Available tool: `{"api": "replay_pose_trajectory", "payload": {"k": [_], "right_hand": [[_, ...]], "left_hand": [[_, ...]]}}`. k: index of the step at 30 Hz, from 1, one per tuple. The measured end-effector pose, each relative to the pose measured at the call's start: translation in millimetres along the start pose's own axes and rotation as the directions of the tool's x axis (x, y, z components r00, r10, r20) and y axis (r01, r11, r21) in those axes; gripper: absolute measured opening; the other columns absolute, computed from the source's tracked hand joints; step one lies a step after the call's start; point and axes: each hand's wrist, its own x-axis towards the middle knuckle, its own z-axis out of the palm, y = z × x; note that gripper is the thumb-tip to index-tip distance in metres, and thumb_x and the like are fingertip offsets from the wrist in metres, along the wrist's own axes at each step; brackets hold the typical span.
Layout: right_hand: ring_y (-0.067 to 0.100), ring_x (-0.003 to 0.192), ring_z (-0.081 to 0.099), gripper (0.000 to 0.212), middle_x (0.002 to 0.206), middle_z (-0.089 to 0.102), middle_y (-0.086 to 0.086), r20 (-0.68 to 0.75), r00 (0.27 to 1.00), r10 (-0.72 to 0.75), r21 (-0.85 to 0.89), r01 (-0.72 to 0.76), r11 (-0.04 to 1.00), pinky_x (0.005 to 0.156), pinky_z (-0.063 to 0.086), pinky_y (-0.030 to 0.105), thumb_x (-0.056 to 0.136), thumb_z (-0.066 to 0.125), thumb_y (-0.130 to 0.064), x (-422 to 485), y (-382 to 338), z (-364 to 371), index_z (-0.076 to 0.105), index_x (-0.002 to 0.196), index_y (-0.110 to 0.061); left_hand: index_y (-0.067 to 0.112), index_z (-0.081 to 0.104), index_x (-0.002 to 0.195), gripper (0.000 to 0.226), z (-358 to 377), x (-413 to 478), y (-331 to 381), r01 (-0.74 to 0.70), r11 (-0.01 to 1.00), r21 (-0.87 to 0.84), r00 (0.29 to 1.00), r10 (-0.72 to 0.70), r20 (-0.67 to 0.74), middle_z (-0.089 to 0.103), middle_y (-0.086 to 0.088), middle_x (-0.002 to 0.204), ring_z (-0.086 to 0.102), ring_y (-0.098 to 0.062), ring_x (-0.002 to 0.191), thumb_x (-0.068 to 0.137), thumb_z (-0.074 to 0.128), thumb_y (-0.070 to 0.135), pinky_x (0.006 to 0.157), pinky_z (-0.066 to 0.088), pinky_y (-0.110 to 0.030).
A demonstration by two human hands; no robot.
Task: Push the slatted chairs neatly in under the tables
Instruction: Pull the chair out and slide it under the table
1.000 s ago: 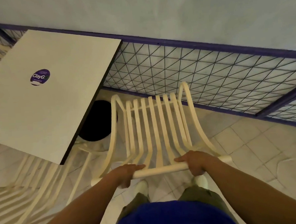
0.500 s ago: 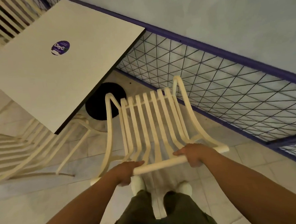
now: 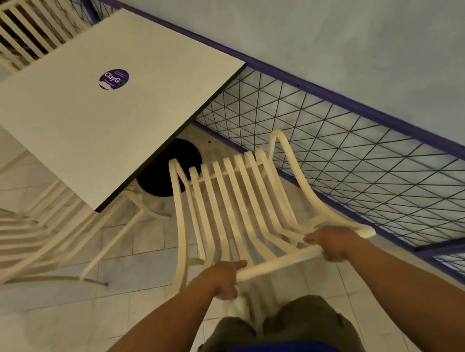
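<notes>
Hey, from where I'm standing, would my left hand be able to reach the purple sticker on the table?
Probably not without stepping closer. The left hand grips the chair's top rail, and the purple sticker sits far across the table, with the chair between.

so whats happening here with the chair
A person grips the top rail of a cream slatted chair with both hands, the left hand and the right hand. The chair stands beside the corner of a white table, next to a wire mesh fence, and is not yet under the tabletop. Another slatted chair on the left already sits partly under it.
</notes>
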Motion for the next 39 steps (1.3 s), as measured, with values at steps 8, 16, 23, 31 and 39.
{"api": "replay_pose_trajectory", "payload": {"k": [8,16,23,31,39], "right_hand": [[0.023,0.122,0.054,0.071,0.141,0.052,-0.001,0.101,0.994,-0.046,-0.023,0.048,0.999,0.100,0.046,0.040,0.088,0.065,-0.016,8.7,2.8,-5.9,0.037,0.147,-0.045],[0.023,0.112,0.057,0.066,0.127,0.059,0.000,0.153,0.969,-0.192,-0.087,0.207,0.974,0.095,0.048,0.039,0.085,0.068,-0.015,22.2,20.5,-6.7,0.045,0.142,-0.040],[0.026,0.113,0.058,0.058,0.131,0.057,0.007,0.161,0.947,-0.277,-0.129,0.299,0.946,0.096,0.048,0.039,0.087,0.063,-0.018,31.1,67.6,-35.2,0.048,0.142,-0.026],[0.025,0.118,0.054,0.066,0.135,0.053,0.005,0.213,0.919,-0.332,-0.257,0.380,0.888,0.099,0.045,0.038,0.089,0.061,-0.012,55.6,121.3,-71.6,0.040,0.148,-0.031],[0.025,0.120,0.055,0.077,0.144,0.050,0.004,0.198,0.933,-0.300,-0.381,0.356,0.853,0.092,0.045,0.033,0.090,0.057,-0.005,72.6,146.5,-112.5,0.029,0.153,-0.038]], "left_hand": [[0.041,0.017,0.158,0.094,2.3,-2.5,1.4,0.023,1.000,0.019,1.000,-0.023,-0.017,0.046,-0.007,0.147,0.054,-0.027,0.125,0.088,0.067,0.001,0.104,0.046,-0.039],[0.048,0.015,0.156,0.094,10.3,-4.0,5.4,0.101,0.995,0.006,0.994,-0.100,-0.047,0.038,0.001,0.155,0.044,-0.023,0.136,0.090,0.064,0.003,0.110,0.039,-0.040],[0.045,0.018,0.156,0.086,14.5,6.8,63.2,0.158,0.981,-0.111,0.980,-0.170,-0.105,0.034,0.001,0.158,0.038,-0.022,0.140,0.093,0.058,0.002,0.113,0.033,-0.038],[0.047,0.020,0.155,0.089,27.9,39.0,122.9,0.219,0.935,-0.280,0.955,-0.264,-0.137,0.038,0.001,0.156,0.042,-0.024,0.138,0.092,0.060,0.000,0.111,0.036,-0.039],[0.051,0.021,0.153,0.085,16.3,66.2,157.0,0.196,0.919,-0.341,0.940,-0.276,-0.201,0.045,0.002,0.148,0.047,-0.025,0.131,0.092,0.059,0.005,0.110,0.040,-0.050]]}}
